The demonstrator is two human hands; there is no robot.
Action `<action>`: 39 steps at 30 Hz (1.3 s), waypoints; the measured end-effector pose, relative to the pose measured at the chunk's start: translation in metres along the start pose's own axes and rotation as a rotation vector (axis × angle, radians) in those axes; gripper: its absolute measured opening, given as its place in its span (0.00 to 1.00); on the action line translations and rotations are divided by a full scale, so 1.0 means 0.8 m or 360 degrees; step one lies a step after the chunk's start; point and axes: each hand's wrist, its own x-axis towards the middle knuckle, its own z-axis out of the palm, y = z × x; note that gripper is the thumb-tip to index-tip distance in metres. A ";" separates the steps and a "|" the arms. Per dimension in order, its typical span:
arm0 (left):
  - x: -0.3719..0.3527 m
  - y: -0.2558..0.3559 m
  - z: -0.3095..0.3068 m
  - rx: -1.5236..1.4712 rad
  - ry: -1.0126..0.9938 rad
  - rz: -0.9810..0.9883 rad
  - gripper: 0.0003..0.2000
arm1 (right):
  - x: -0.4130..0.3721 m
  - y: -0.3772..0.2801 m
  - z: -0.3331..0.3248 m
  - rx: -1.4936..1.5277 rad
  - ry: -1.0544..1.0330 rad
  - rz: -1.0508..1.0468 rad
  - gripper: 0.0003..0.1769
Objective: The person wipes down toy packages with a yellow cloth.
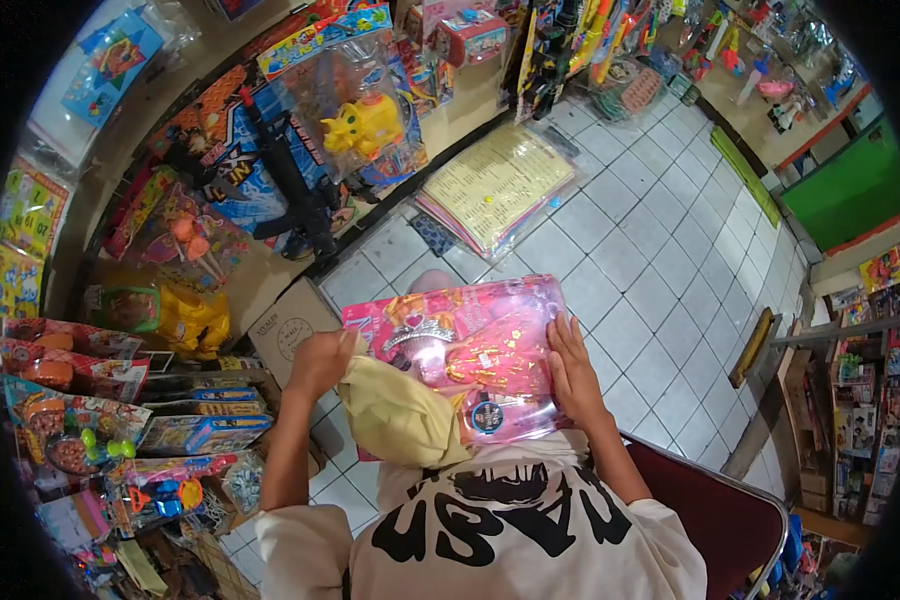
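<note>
The left hand (324,365) is closed, its fingers bunched around the upper end of a yellow cloth (400,415). The right hand (575,370) is open, fingers extended and laid along the right edge of a pink toy package (500,350). The package lies just in front of the person's shirt (500,540), apparently over the lap, and the cloth drapes across its lower left part. Through its shiny clear front show a silvery tiara and a pink dress shape. The package looks light and fairly stiff across its face, but the glossy plastic is likely slippery and could dent or crease if pressed in the middle; it is best held by its two side edges, with an open palm steadying it. The cloth looks thin, limp and easily gathered, so a pinch at a bunched corner should suit it. Beyond lie a cardboard box (288,330) to the left, a stack of flat packets (500,190) on the tiled floor (640,240), and a toy gun (295,185) among hanging toys.
</note>
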 end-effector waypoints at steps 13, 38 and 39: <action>-0.079 0.010 -0.082 -0.2386 0.1453 0.0598 0.26 | 0.001 0.004 0.007 -0.0002 0.0092 0.0038 0.25; -0.059 0.065 0.108 -0.0816 0.0616 0.0200 0.23 | -0.011 0.003 0.006 0.0071 0.0053 0.0040 0.24; -0.076 0.068 0.110 -0.0730 0.0611 0.0231 0.23 | -0.011 0.004 0.006 0.0072 0.0052 0.0050 0.24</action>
